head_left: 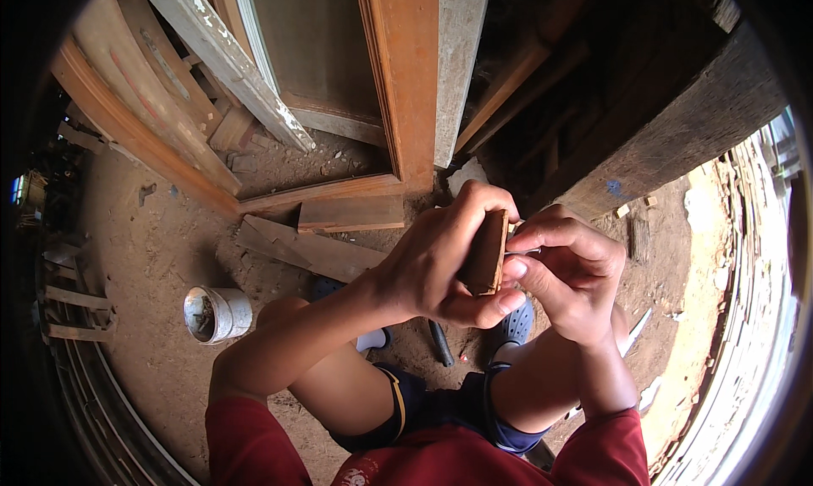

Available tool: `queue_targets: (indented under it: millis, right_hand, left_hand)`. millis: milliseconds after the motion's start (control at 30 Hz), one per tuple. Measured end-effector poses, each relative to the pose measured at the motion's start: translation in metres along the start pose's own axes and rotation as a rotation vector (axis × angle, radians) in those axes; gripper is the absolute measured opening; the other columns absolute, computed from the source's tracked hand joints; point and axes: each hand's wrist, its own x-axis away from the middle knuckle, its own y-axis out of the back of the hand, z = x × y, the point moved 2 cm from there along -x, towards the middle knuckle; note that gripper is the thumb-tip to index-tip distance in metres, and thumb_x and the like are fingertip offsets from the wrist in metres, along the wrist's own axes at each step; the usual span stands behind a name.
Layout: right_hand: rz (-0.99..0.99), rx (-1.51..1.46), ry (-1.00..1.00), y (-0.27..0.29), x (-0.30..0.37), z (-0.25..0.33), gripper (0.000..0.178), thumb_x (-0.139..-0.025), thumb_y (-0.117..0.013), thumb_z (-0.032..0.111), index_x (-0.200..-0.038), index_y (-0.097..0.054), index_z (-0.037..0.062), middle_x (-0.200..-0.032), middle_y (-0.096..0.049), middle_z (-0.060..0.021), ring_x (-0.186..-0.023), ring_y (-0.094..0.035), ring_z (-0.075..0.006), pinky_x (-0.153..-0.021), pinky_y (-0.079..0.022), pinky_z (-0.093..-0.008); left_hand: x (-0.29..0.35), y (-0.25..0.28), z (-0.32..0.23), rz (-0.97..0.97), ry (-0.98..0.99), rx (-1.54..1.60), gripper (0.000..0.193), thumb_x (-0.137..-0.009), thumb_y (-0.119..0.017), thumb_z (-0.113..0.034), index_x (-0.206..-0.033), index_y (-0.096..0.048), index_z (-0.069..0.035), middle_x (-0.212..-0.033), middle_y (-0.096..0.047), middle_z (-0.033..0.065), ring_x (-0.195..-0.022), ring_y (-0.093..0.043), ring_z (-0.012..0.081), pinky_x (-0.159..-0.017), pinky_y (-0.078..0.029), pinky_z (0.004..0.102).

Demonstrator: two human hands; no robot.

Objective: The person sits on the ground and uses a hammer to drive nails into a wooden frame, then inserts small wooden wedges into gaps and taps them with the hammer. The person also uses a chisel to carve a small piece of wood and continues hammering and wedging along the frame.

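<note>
Dirt floor [135, 257], bucket [235, 314] at left | left hand [439, 264]: gripping wood block [486, 256] | right hand [576, 274]: fingertips pinching thin metal pin [528, 251] at block's right side

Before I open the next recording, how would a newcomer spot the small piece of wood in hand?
From the big orange-brown wooden frame, look down to the person's left hand. It grips the small brown wood piece, while the right hand pinches a thin shiny thing beside its edge. Unlike the boards on the dirt floor, this piece is held off the ground.
</note>
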Motion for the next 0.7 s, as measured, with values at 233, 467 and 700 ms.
queue_targets:
  millis: [233,467,700]
  right_hand:
    - [0.034,0.441,0.205,0.003,-0.005,0.007,0.018,-0.075,-0.071,-0.006,-0.092,-0.069,-0.0022,-0.086,-0.063,-0.0113,-0.077,-0.065,-0.0203,-0.063,-0.052,-0.0294]
    - [0.012,0.921,0.446,0.003,-0.003,0.014,0.031,-0.062,-0.073,-0.003,-0.093,-0.071,0.0026,-0.090,-0.059,-0.0079,-0.078,-0.058,-0.0205,-0.054,-0.046,-0.0291]
    - [0.095,0.915,0.388,0.008,-0.006,0.007,0.031,-0.060,-0.072,-0.001,-0.091,-0.069,0.0024,-0.082,-0.056,-0.0072,-0.074,-0.057,-0.0232,-0.054,-0.046,-0.0334]
  left_hand:
    - [-0.002,0.000,0.004,-0.008,-0.055,-0.110,0.058,-0.080,-0.068,-0.043,-0.108,-0.040,0.000,-0.068,-0.053,0.0100,-0.058,-0.059,0.0249,-0.053,-0.047,0.0366]
    - [-0.004,0.001,0.006,0.057,0.073,-0.168,0.064,-0.077,-0.067,-0.048,-0.109,-0.044,0.002,-0.074,-0.053,0.0108,-0.064,-0.056,0.0205,-0.060,-0.046,0.0339]
    - [-0.004,0.002,0.018,0.093,0.050,-0.329,0.058,-0.079,-0.066,-0.046,-0.106,-0.045,0.000,-0.068,-0.053,0.0120,-0.059,-0.059,0.0273,-0.054,-0.047,0.0375]
